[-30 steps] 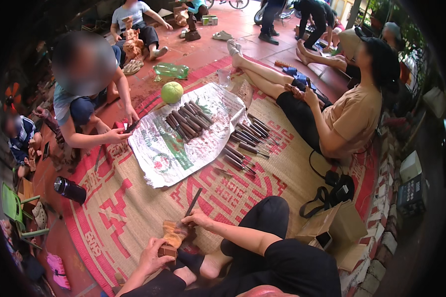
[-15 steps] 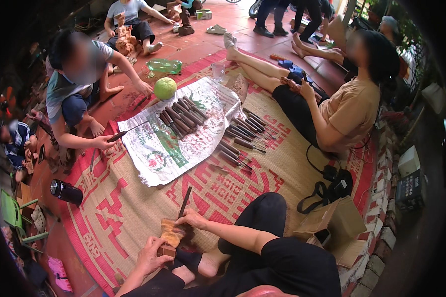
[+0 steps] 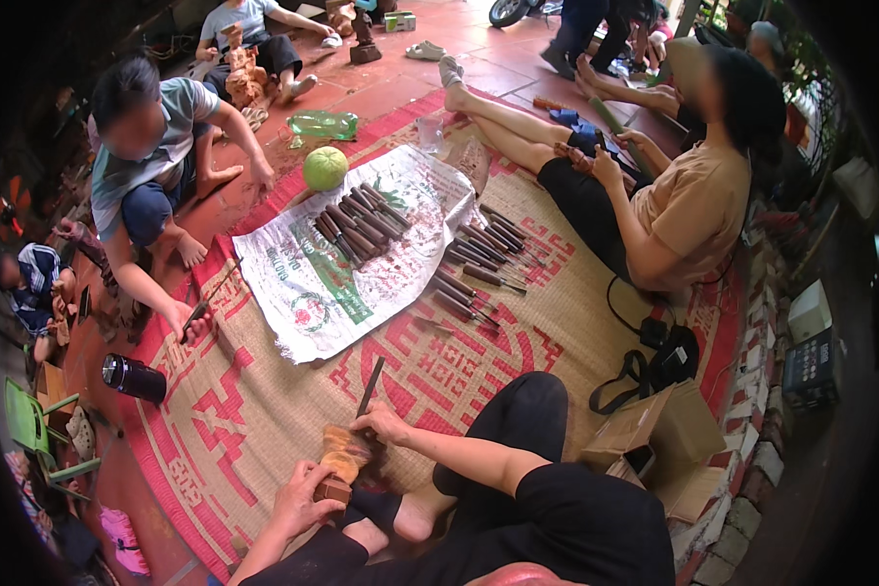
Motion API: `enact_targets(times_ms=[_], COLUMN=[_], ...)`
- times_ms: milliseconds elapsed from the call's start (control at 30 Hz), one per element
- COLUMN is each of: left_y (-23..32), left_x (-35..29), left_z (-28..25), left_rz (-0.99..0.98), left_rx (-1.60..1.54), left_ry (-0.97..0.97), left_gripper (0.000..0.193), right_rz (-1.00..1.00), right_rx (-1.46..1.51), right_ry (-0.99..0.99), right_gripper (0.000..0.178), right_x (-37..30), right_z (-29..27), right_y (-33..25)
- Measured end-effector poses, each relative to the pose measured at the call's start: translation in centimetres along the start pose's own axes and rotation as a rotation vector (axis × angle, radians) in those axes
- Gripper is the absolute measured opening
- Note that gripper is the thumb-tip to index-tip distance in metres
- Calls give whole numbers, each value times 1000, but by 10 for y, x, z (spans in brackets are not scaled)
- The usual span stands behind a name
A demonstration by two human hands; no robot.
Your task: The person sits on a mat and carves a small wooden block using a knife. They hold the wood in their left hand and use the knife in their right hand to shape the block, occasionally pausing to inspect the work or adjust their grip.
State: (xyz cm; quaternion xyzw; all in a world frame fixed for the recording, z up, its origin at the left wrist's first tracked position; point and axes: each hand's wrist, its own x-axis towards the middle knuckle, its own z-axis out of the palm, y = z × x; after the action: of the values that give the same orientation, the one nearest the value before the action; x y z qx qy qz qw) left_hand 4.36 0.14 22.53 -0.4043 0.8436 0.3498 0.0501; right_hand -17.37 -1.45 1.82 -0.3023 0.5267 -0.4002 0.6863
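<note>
On the mat near my crossed legs is a small carved wooden figure, yellow-brown on its upper part, with a squared reddish-brown base. My left hand is closed round that base. In my right hand is a long, flat dark tool, probably a file, its free end pointing away from me. The right fingers are against the upper part of the carving, and part of the tool is hidden by them. Beyond, several wood-handled carving chisels lie on a white printed sack.
More chisels lie on the woven mat beside the sack. A green fruit and a plastic bottle are farther off. A black tumbler stands left; a cardboard box and camera bag are right. Other people sit around.
My hands stay at the carving; the dark tool has shifted slightly to the right. The person at left has turned a long tool more upright. A person in the background has stepped.
</note>
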Motion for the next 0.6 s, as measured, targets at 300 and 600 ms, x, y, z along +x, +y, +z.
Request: enact_targets(times_ms=[300,600], left_y=[-1,4], left_x=[2,5], left_z=[0,-2], left_rz=[16,13], left_rx=[4,2], left_ry=[-7,-20], left_gripper=[56,57], right_rz=[-126,-152], right_rx=[-128,-63], right_ry=[53,0], right_gripper=[14,16], right_x=[-9,5], right_z=[6,3], right_y=[-11,0])
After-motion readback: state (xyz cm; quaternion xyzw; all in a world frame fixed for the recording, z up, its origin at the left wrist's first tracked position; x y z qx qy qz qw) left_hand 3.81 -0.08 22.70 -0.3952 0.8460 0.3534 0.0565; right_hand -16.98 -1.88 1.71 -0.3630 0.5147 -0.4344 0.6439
